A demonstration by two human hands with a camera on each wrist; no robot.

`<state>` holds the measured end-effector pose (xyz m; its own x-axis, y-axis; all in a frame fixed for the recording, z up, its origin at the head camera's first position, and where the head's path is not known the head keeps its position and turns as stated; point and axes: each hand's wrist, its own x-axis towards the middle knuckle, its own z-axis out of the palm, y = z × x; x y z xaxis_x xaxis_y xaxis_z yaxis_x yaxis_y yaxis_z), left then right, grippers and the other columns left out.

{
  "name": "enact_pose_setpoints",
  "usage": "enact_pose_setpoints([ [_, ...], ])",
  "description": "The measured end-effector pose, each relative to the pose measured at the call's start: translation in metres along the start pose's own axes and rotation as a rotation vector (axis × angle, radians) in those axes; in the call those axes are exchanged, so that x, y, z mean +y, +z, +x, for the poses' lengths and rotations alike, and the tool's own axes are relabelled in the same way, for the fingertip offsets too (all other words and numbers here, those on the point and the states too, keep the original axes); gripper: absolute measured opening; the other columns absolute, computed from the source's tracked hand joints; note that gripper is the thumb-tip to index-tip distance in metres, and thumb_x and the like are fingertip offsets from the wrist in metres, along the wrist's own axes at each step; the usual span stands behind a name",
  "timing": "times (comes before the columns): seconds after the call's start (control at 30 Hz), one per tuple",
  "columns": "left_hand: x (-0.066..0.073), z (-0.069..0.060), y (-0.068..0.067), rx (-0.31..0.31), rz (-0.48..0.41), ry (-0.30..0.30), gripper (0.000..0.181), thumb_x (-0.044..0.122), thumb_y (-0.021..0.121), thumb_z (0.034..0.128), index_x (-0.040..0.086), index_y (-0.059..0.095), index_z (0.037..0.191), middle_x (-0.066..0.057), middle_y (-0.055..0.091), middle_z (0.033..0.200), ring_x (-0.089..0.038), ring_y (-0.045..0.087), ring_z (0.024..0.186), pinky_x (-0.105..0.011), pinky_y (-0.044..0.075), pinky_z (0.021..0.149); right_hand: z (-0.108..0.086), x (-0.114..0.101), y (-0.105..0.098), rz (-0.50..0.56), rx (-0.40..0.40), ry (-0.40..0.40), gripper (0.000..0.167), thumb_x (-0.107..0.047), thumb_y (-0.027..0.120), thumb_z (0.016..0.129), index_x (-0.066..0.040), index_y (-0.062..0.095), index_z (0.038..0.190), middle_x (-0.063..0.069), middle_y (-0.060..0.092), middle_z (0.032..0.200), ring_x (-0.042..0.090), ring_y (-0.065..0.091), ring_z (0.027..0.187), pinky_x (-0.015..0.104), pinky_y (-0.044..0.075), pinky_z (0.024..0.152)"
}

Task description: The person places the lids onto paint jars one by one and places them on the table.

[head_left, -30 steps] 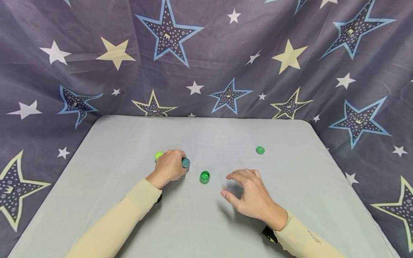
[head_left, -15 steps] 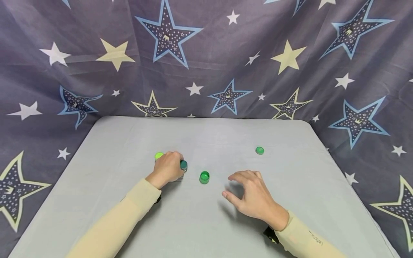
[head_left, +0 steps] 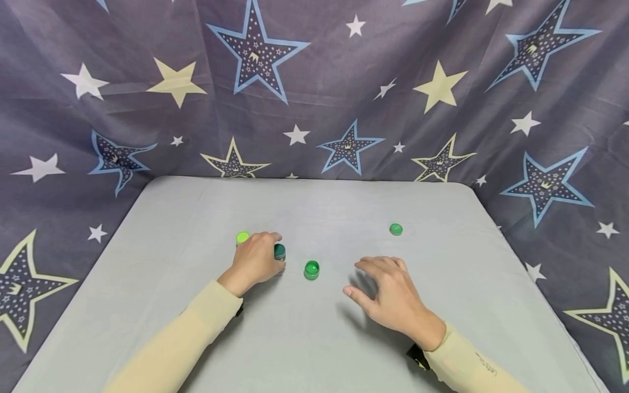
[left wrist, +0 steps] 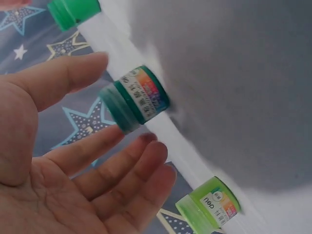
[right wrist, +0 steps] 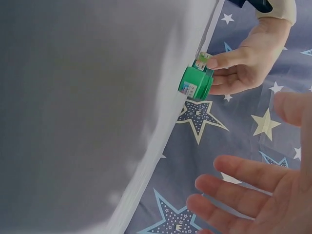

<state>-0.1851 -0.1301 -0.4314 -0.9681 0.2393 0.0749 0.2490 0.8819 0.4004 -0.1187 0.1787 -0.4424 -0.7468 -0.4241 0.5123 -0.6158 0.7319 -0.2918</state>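
Jars, three, standing on the table (head_left: 314, 338). Lids lying loose, one. Hands, two, both mine.

Item: teal jar (head_left: 279, 251), capped, labelled; contents hidden. It stands between the thumb and fingers of my left hand (head_left: 254, 257), which are parted around it without gripping.
Item: lime jar (left wrist: 214, 202), capped, labelled, just beyond my left hand; contents hidden.
Item: green jar (head_left: 312, 277), uncapped, upright between my hands; green shows inside, how full I cannot tell.
Item: green lid (head_left: 396, 229), lying farther back to the right, well apart from the jars.
Item: my right hand (head_left: 397, 297), holding nothing, thumb and fingers spread, to the right of the green jar.

Changes against half a second ago: my left fingers and thumb have spread wider about the teal jar, which keeps its place; my right hand has shifted slightly rightward.
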Motion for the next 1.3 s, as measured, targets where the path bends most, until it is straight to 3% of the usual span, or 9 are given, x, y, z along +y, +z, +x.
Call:
enact_pose_setpoints([
  [0.4, 0.015, -0.025, -0.007, 0.142, -0.090, 0.085, 0.054, 0.016, 0.089, 0.0775, 0.000, 0.069, 0.126, -0.018, 0.070, 0.120, -0.038, 0.066, 0.111, -0.052, 0.056, 0.084, -0.004, 0.010, -0.004, -0.055, -0.036, 0.023, 0.068, -0.058, 0.070, 0.090, -0.005, 0.067, 0.132, 0.016, 0.065, 0.134, 0.037, 0.058, 0.125, 0.054, 0.035, 0.107],
  [0.67, 0.025, -0.037, -0.003, 0.134, -0.121, 0.124, 0.057, 0.021, 0.091, 0.0768, 0.002, 0.069, 0.126, -0.015, 0.069, 0.126, -0.035, 0.064, 0.116, -0.048, 0.054, 0.092, -0.007, 0.018, -0.007, -0.080, -0.051, 0.037, 0.074, -0.061, 0.070, 0.089, -0.005, 0.063, 0.137, 0.017, 0.060, 0.141, 0.039, 0.054, 0.130, 0.055, 0.032, 0.110],
  [0.93, 0.031, -0.042, 0.007, 0.139, -0.077, 0.192, 0.070, 0.034, 0.096, 0.0697, 0.003, 0.069, 0.126, -0.012, 0.069, 0.125, -0.033, 0.063, 0.114, -0.047, 0.051, 0.096, -0.011, 0.025, -0.010, -0.119, -0.077, 0.063, 0.081, -0.065, 0.070, 0.087, -0.006, 0.060, 0.142, 0.020, 0.056, 0.145, 0.041, 0.049, 0.135, 0.059, 0.029, 0.112],
  [1.3, 0.039, -0.043, 0.018, 0.104, -0.111, 0.175, 0.074, 0.036, 0.097, 0.0679, 0.002, 0.069, 0.128, -0.016, 0.069, 0.127, -0.034, 0.064, 0.116, -0.048, 0.052, 0.096, -0.013, 0.033, -0.016, -0.128, -0.102, 0.105, 0.085, -0.066, 0.070, 0.086, -0.006, 0.057, 0.144, 0.020, 0.055, 0.146, 0.043, 0.047, 0.135, 0.060, 0.027, 0.112],
])
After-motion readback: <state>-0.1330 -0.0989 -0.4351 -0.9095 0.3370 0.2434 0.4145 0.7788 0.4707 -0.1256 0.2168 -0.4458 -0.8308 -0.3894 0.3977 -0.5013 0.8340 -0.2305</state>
